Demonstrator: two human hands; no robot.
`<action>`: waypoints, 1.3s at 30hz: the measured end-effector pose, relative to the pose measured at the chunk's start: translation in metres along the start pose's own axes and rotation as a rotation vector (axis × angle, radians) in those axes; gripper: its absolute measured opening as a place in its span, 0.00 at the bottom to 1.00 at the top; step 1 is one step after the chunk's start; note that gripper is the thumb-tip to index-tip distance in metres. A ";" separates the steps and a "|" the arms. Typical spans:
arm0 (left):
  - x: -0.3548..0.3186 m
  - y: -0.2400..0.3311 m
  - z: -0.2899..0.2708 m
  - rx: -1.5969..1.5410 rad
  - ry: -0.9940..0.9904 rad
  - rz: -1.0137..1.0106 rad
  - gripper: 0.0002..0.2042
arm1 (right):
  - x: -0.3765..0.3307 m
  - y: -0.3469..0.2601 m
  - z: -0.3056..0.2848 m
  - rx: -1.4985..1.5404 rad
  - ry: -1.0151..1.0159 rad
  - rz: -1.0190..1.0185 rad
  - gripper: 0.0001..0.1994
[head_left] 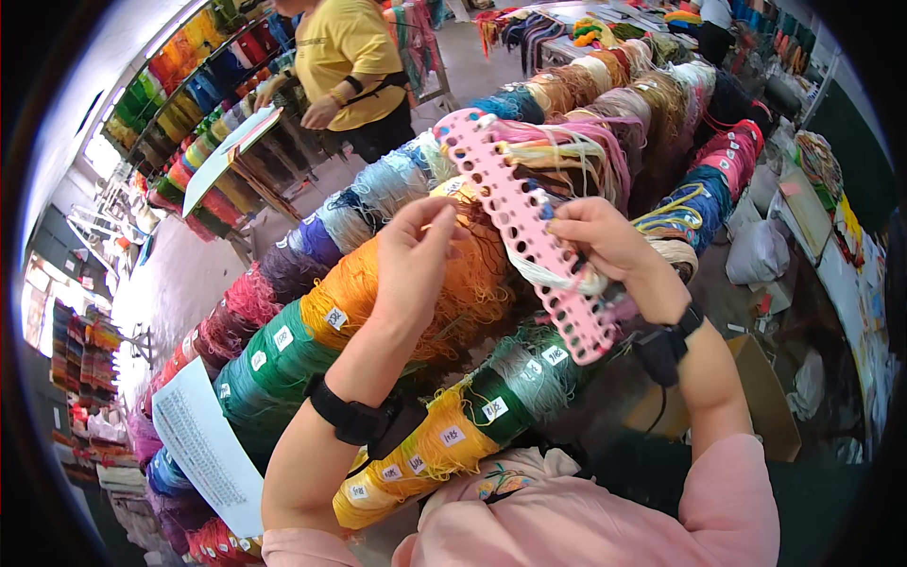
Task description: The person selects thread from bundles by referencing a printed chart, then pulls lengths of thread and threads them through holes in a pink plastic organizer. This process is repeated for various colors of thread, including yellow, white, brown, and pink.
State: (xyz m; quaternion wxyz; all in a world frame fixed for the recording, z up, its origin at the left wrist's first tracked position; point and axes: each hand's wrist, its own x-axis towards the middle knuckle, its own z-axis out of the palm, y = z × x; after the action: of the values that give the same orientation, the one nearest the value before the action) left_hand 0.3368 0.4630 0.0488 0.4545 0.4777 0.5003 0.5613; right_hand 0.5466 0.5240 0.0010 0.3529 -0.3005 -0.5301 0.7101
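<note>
Two hands (416, 250) (605, 236), one pink holed strip (531, 236)

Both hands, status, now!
Left hand: partly curled; whether it pinches anything cannot be told.
Right hand: closed, holding the pink board with holes.

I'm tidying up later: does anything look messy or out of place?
Mildly, yes. The orange threads by the left hand hang in a loose tangle, while the green threads beside them lie smoother. A printed sheet lies aslant over thread rows at lower left. Nothing looks clearly damaged.
</note>
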 end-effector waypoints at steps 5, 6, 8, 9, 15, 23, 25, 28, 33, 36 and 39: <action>-0.004 0.011 -0.006 -0.260 -0.016 -0.168 0.10 | -0.035 -0.006 0.025 0.030 -0.025 0.087 0.04; -0.007 0.009 -0.003 -0.218 -0.050 -0.158 0.09 | -0.039 -0.003 0.028 0.040 -0.027 0.082 0.04; -0.008 -0.002 0.001 -0.179 -0.182 -0.181 0.09 | -0.045 0.002 0.027 0.050 -0.018 0.081 0.04; -0.012 -0.007 0.005 -0.182 -0.184 -0.188 0.09 | -0.046 0.005 0.028 0.025 0.021 0.013 0.04; -0.054 -0.025 0.026 0.268 -0.952 -0.168 0.09 | -0.054 -0.014 0.016 -0.008 0.193 -0.173 0.03; -0.087 -0.019 0.000 0.671 -1.299 0.044 0.16 | -0.077 -0.045 -0.042 -0.091 0.369 -0.283 0.03; -0.080 -0.016 -0.012 0.514 -1.153 0.066 0.16 | -0.085 -0.052 -0.051 -0.066 0.345 -0.263 0.03; -0.067 -0.003 -0.006 0.163 -0.491 -0.276 0.09 | -0.092 -0.041 -0.036 -0.092 0.272 -0.148 0.04; -0.039 -0.002 0.031 -0.145 -0.233 -0.309 0.12 | -0.097 0.006 0.000 -0.028 0.068 0.077 0.05; -0.032 -0.026 0.033 -0.123 -0.215 -0.311 0.09 | -0.098 0.020 0.006 -0.130 0.022 0.164 0.07; -0.032 -0.035 0.037 -0.115 -0.189 -0.331 0.07 | -0.092 0.025 -0.008 -0.642 0.300 -0.073 0.07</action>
State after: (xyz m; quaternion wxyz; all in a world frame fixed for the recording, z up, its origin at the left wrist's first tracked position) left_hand 0.3790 0.4387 0.0129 0.6121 0.4125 0.4943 0.4592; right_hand 0.6011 0.4483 -0.0202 0.3393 -0.4779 -0.6790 0.4421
